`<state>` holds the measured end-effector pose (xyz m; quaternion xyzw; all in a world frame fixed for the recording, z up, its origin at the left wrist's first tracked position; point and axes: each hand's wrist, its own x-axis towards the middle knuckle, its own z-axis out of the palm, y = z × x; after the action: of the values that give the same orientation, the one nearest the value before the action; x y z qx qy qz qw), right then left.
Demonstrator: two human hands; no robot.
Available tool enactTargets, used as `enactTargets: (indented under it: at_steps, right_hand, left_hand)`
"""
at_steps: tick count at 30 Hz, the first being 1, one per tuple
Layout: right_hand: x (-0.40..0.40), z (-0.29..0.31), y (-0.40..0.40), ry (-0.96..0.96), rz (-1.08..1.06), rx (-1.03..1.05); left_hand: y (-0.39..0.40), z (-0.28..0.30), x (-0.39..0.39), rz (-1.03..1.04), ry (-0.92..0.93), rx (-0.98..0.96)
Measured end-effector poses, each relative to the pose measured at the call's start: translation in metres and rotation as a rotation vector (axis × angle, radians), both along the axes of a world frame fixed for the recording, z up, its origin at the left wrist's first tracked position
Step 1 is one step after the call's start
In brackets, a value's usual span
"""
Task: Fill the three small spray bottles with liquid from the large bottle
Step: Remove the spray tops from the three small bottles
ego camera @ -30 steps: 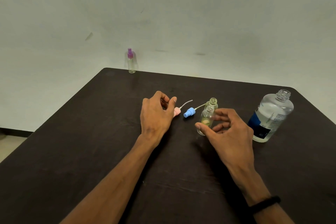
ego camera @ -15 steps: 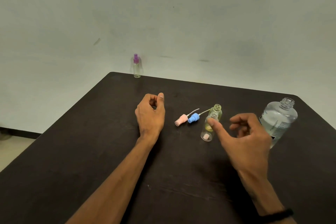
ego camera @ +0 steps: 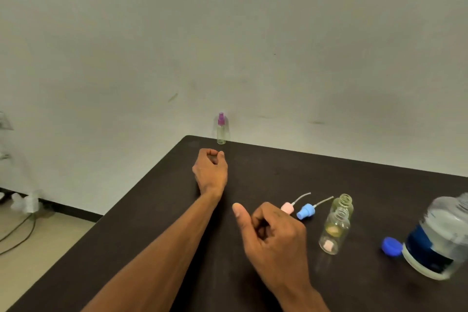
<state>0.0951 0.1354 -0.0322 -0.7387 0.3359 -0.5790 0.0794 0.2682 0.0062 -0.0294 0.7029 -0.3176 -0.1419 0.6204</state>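
Dark table (ego camera: 291, 175) against pale wall (ego camera: 253, 45), cables on floor (ego camera: 15, 233), both hands curled, empty

Left grip (ego camera: 210, 168), right grip (ego camera: 274, 232) curled, empty

1. I am showing both forearms bare, with no sleeve reaching into view;
2. My left hand (ego camera: 210, 170) is wearing no ring or glove;
3. My right hand (ego camera: 273, 238) is likewise wearing nothing on its fingers.
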Motion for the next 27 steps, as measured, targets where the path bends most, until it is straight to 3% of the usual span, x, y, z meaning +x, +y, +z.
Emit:
enactTargets:
  at_steps: [10,20,27]
  right_hand:
    - [0.004,-0.014,-0.015,-0.171,-0.016,0.019]
    - [0.008,-0.024,-0.021,-0.180,-0.029,0.000]
    - [0.014,-0.018,-0.020,-0.194,-0.084,0.019]
  left_hand:
    - [-0.097,0.002,0.042,0.018,-0.239,0.312]
    - [-0.130,-0.001,0.054,-0.001,-0.259,0.304]
    - [-0.093,-0.004,0.052,-0.132,-0.153,0.091]
